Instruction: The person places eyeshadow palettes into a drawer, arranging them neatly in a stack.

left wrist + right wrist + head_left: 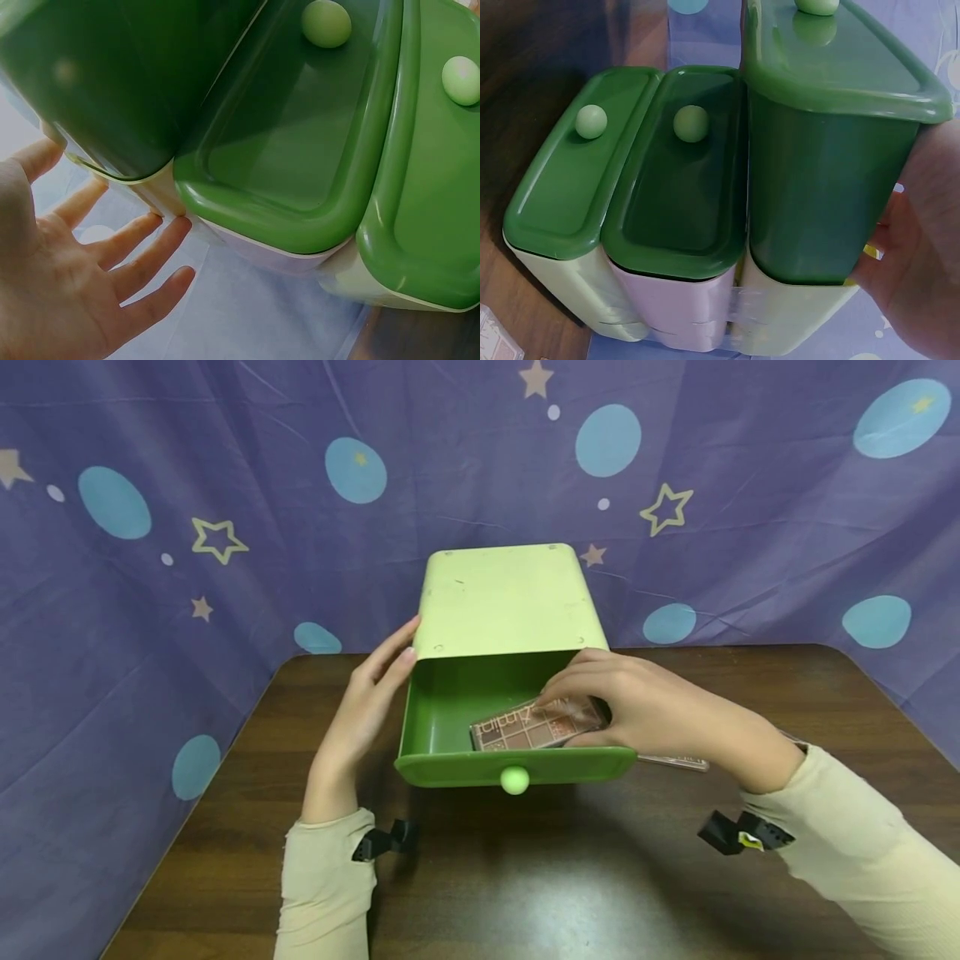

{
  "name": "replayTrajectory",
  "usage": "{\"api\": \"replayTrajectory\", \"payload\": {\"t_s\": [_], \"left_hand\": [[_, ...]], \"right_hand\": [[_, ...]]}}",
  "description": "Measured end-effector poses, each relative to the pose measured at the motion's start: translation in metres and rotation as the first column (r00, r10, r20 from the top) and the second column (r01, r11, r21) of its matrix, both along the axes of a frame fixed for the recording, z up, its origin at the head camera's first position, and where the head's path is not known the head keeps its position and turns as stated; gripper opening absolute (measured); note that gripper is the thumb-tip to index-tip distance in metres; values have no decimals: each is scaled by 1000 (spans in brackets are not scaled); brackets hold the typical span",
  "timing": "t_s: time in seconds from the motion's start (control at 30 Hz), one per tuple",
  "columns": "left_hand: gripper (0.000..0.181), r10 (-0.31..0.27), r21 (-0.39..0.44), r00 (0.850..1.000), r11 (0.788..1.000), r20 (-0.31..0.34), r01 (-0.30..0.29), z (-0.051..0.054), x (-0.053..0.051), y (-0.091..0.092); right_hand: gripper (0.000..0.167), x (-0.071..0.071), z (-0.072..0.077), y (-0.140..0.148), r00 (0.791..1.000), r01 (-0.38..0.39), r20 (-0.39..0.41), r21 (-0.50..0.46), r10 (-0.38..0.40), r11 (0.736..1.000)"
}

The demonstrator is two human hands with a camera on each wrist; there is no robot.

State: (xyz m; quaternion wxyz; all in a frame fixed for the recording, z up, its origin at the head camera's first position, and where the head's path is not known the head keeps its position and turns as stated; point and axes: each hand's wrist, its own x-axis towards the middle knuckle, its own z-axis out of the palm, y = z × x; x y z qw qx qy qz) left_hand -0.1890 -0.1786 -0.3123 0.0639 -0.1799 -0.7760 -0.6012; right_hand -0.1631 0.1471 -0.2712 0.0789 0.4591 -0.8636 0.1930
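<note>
A small cabinet (513, 602) with a pale yellow-green top stands on the table, its green top drawer (514, 768) pulled out. Inside that drawer lies an eyeshadow palette (517, 735) with a clear, lettered lid, one end raised a little. My right hand (626, 693) reaches over the drawer's right side and grips the palette's right end between thumb and fingers. Against the cabinet's left side, the fingertips of my left hand (367, 702) touch the wall with fingers extended; the left wrist view shows this hand (67, 285) spread. The drawer wall hides the palette in both wrist views.
Two lower drawers, the middle one (682, 180) and the bottom one (570, 187), are closed, each with a round knob. Another flat clear-edged case (675, 762) lies on the brown table (480, 877) beneath my right forearm. A purple patterned curtain (480, 460) hangs behind.
</note>
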Motion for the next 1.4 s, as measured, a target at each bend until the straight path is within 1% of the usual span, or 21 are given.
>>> {"api": "replayTrajectory", "payload": {"t_s": [0.13,0.27,0.37,0.43,0.53,0.6,0.67,0.7,0.8,0.93,1.03,1.1,1.17,1.2,1.33,1.4], "left_hand": [[47,3,-2,1000,1000,4,-3,0,0,0],[47,4,0,1000,1000,2,-4,-1,0,0],[47,3,5,1000,1000,0,-3,0,0,0],[47,3,7,1000,1000,-2,-3,0,0,0],[47,6,10,1000,1000,-3,-6,0,1,0],[47,8,10,1000,1000,-3,-8,0,1,0],[47,8,7,1000,1000,-4,-8,1,1,0],[47,9,6,1000,1000,-5,-9,1,1,1],[47,9,0,1000,1000,-9,-9,1,0,0],[47,5,-5,1000,1000,-19,-5,1,0,0],[47,0,-2,1000,1000,-17,0,0,0,0],[47,-1,2,1000,1000,-14,1,0,0,0],[47,2,3,1000,1000,-11,-2,0,0,0],[47,3,4,1000,1000,-11,-3,0,0,0],[47,6,4,1000,1000,-12,-6,0,0,0],[47,6,2,1000,1000,-13,-6,0,0,0]], "right_hand": [[47,1,1,-1,1000,16,18,15,-16,1000],[47,1,1,0,1000,-8,14,-17,8,1000],[43,1,1,2,999,-41,-17,-72,39,997],[40,1,-1,5,996,-65,-60,-117,58,991],[37,2,-3,10,987,-121,-128,-207,95,971],[31,4,-4,15,979,-162,-168,-271,119,949],[28,6,-6,21,972,-195,-192,-327,137,925],[29,8,-7,24,970,-205,-200,-349,141,914],[36,12,-10,34,968,-200,-221,-392,119,898],[41,17,-17,49,976,-141,-212,-432,51,891],[43,20,-24,60,986,-81,-168,-468,2,880],[37,21,-30,67,991,-43,-133,-484,-25,874],[28,21,-37,73,993,1,-104,-486,-58,874],[28,20,-40,76,993,21,-94,-483,-75,876],[50,15,-56,87,986,104,-72,-455,-153,884],[53,13,-64,92,981,140,-60,-444,-185,885]]}}
